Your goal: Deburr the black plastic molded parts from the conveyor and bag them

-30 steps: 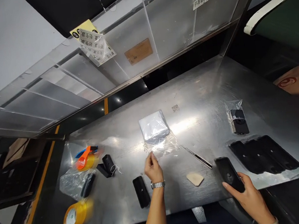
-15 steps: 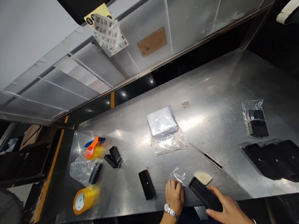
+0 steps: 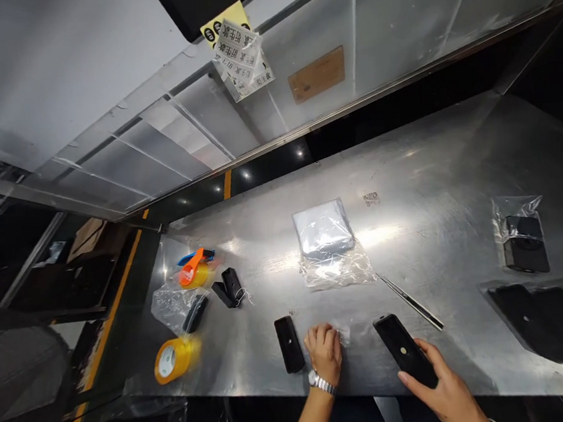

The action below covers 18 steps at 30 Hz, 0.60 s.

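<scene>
My right hand (image 3: 443,382) grips a long black case half (image 3: 405,351) by its lower end, thumb on one side and fingers on the other. The case's recessed face, with a small pale round spot, is turned up toward me. My left hand (image 3: 323,353), with a metal watch at the wrist, rests on the table near its front edge. Its fingers are curled, and whatever may be under them is hidden. Faint clear plastic (image 3: 345,334) shows beside its fingertips. Left of it lies another black case half (image 3: 289,344). Metal tweezers (image 3: 412,301) lie beyond my right hand.
A stack of clear bags (image 3: 322,227) lies mid-table. At left are a yellow tape roll (image 3: 169,361), an orange tape dispenser (image 3: 194,268) and a small open black box (image 3: 229,287). At right are a bagged black item (image 3: 524,242) and several black case halves (image 3: 534,318).
My right hand has turned the black case half so its inside shows more. The curled left hand now covers most of the plastic scraps. The beige piece is no longer visible. The view has shifted.
</scene>
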Tool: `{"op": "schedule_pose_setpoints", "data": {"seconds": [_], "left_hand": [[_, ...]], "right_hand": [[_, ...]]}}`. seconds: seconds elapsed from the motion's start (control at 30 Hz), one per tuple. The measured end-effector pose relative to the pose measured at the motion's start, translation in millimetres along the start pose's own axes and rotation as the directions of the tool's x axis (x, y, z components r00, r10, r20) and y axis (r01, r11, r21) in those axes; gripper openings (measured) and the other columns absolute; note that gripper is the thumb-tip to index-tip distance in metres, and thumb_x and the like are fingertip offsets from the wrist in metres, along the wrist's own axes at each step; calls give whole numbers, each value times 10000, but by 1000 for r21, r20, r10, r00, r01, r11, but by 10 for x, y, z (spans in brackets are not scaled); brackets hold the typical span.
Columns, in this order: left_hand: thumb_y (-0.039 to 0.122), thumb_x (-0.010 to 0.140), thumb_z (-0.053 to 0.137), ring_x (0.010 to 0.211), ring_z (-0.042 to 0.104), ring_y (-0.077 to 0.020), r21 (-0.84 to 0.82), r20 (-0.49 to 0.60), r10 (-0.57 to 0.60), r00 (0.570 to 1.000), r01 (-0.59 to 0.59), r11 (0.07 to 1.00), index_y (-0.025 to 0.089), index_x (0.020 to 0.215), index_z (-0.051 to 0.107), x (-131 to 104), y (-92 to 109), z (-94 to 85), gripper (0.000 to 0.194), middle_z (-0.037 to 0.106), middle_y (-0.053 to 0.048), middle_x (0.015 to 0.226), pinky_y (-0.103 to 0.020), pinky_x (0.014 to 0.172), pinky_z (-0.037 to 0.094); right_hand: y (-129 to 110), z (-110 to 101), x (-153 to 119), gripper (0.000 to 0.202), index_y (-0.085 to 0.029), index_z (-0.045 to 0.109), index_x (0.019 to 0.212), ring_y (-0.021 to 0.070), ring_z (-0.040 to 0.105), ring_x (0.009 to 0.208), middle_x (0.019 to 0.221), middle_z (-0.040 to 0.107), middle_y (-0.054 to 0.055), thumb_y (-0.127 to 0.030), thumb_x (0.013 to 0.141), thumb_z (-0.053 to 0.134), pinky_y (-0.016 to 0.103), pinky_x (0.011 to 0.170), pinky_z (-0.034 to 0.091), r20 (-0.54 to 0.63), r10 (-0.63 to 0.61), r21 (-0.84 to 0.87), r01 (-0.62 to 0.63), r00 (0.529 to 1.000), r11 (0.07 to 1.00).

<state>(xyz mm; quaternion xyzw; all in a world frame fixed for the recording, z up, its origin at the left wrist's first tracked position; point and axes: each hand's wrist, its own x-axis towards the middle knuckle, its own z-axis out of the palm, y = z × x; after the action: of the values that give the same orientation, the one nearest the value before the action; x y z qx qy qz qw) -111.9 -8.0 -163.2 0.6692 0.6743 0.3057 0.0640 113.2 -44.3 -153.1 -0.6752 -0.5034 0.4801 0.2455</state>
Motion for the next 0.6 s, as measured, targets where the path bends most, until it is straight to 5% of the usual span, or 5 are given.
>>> {"op": "schedule_pose_setpoints", "data": {"seconds": [0.13,0.23,0.37,0.6], "left_hand": [[224,836,531,671,608,-203,45,-73,-96,993,99,994,253,760,671,-110,-121,-6,162,694,-21,700,-343,650,423],[216,889,428,934,596,-269,70,-182,-189,965,204,976,202,910,654,77,-356,-65,227,702,-107,938,-448,820,393],[225,827,546,882,624,-222,40,-39,-144,989,145,989,245,853,665,88,-413,-7,124,716,-46,934,-386,807,434],[154,833,482,704,582,-207,39,58,-247,967,246,969,227,738,610,-532,-189,-12,175,629,-43,724,-340,658,477]], "right_hand": [[31,54,-70,514,-200,526,1084,284,676,949,1029,717,96,-471,663,640,348,785,551,61,-17,-15,18,998,1000],[56,111,-122,525,-191,508,1117,291,671,964,1054,709,114,-472,688,621,367,793,550,93,-15,-39,19,996,999],[58,185,-111,539,-181,460,1152,295,649,1018,1100,685,142,-479,722,586,392,837,532,132,-33,-59,41,991,997],[82,218,-88,553,-160,463,1201,306,609,1090,1168,655,156,-445,741,576,416,909,493,235,-46,-72,65,971,995]]}}
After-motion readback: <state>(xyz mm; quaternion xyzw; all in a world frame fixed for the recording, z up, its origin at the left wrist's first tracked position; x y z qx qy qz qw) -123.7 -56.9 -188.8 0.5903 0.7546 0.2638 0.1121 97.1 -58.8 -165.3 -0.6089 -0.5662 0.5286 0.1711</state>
